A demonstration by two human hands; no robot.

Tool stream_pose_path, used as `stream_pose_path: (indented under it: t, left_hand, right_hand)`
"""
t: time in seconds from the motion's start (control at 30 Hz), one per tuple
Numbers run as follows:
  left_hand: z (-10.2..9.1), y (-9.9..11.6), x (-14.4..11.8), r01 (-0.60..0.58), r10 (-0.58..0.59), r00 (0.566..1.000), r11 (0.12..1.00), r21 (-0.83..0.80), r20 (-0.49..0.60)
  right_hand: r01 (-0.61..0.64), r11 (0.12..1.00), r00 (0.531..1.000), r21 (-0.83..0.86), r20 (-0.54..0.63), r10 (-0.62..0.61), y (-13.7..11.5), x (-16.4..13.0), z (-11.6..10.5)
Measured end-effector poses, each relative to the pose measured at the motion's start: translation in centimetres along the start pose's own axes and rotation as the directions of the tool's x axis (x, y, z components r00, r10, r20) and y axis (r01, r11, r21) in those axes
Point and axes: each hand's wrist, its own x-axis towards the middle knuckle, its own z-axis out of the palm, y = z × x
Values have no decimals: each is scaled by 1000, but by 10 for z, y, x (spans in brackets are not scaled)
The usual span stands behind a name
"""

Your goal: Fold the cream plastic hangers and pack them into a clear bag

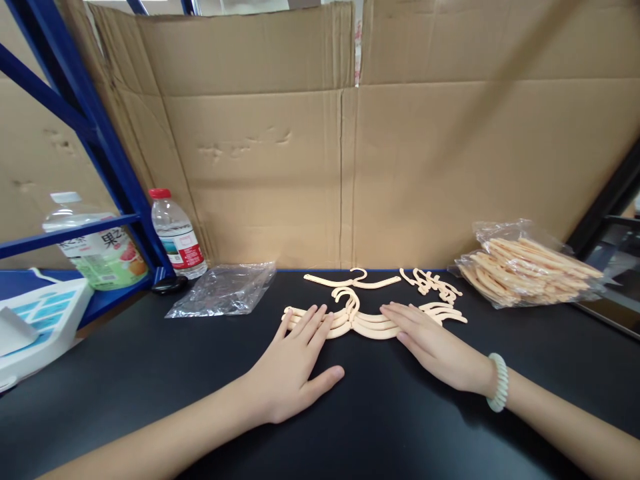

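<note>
While your palms lie flat, you square up the stack of small cream plastic hangers (353, 320) on the black tabletop (150, 373) | left hand (295, 363) fingers spread on its left end | right hand (433, 347) fingers together on its right end | lone cream hanger (353, 280) just behind stack | clear bag of hangers (525, 267) well right of it

Under my fingertips lies a small stack of cream plastic hangers (357, 321) — flat on the black tabletop (150, 373). Their hooks point away from me — arms spread left and right.
</note>
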Motion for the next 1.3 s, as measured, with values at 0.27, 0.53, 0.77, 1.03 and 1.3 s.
stream_pose_path:
  t: [0.27, 0.53, 0.77, 1.03, 1.3]
  left_hand:
    - [-4, 4, 0, 31, -31, 998, 1000, 4, 49]
    - [5, -3, -1, 3, -2, 1000, 1000, 17, -4]
    - [5, -3, -2, 2, -2, 1000, 1000, 22, -11]
    - [2, -1, -3, -12, 12, 1000, 1000, 23, -13]
    - [2, 0, -3, 6, -6, 1000, 1000, 22, -2]
  right_hand:
    - [-22, 1000, 1000, -6, -12, 22, 0, 1, 3]
    - [-30, 1000, 999, -2, -15, 29, 0, -1, 5]
    - [-29, 999, 999, 17, -42, 30, -1, -2, 4]
    - [-11, 998, 998, 56, -58, 15, -3, -1, 1]
    - [-10, 998, 998, 61, -62, 14, -2, -1, 2]
